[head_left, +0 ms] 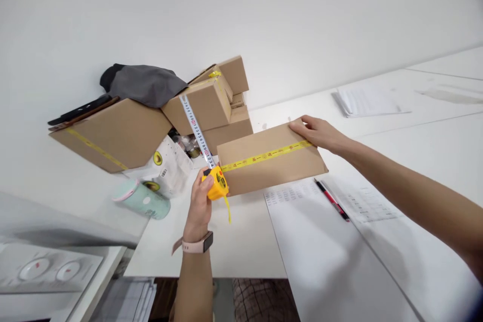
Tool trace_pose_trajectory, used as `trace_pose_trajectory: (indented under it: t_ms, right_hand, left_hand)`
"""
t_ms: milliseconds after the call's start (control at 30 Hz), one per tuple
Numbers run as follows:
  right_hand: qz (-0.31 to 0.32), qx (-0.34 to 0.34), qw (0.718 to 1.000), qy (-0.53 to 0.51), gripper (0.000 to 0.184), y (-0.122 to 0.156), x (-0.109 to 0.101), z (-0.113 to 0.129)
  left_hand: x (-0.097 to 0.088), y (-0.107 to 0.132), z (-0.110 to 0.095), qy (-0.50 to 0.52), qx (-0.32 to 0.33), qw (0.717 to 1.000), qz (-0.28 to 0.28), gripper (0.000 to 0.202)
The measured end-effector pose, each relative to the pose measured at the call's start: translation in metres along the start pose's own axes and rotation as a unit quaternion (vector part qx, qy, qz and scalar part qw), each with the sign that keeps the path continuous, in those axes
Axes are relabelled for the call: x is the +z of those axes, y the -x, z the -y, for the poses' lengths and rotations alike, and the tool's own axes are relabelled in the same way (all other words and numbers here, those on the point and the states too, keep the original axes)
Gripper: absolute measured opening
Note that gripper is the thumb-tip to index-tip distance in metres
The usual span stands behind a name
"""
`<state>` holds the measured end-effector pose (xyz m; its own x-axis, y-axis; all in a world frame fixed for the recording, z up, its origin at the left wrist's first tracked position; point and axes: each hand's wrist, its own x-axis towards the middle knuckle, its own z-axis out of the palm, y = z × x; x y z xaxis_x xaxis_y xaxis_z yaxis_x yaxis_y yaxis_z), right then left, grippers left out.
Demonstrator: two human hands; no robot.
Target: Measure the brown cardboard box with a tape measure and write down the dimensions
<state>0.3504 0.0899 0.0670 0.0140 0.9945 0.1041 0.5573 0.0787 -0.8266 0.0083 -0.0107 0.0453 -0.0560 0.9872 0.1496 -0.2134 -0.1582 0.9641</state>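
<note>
A flat cardboard box [271, 168] lies on the white table [234, 246]. A yellow tape measure [216, 183] sits at the box's near left end, gripped by my left hand [199, 201]. Its yellow blade [264, 154] runs across the box top to the far end. There my right hand [319, 133] has its fingers closed on the box edge, pinning the blade's tip. A second, white numbered tape [196, 131] slants up from the tape measure to a box in the stack behind.
Several cardboard boxes [151, 121] are stacked at the back left under a grey cloth [145, 83]. A mint cup [145, 200] and white bags lie below them. A red pen [332, 200] lies on printed sheets [328, 241] right of the box. More papers [370, 100] lie farther right.
</note>
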Motion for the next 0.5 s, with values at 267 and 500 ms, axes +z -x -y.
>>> trace_pose_trajectory:
  t_ms: [267, 500]
  right_hand:
    - [-0.089, -0.255, 0.959, 0.085, 0.031, -0.029, 0.03, -0.022]
    - [-0.121, -0.285, 0.935, 0.174, 0.04, -0.017, 0.042, -0.006]
  left_hand:
    - [0.044, 0.049, 0.015, -0.036, 0.027, 0.998, 0.035, 0.052]
    - [0.099, 0.111, 0.067, 0.081, -0.144, 0.976, 0.139, 0.051]
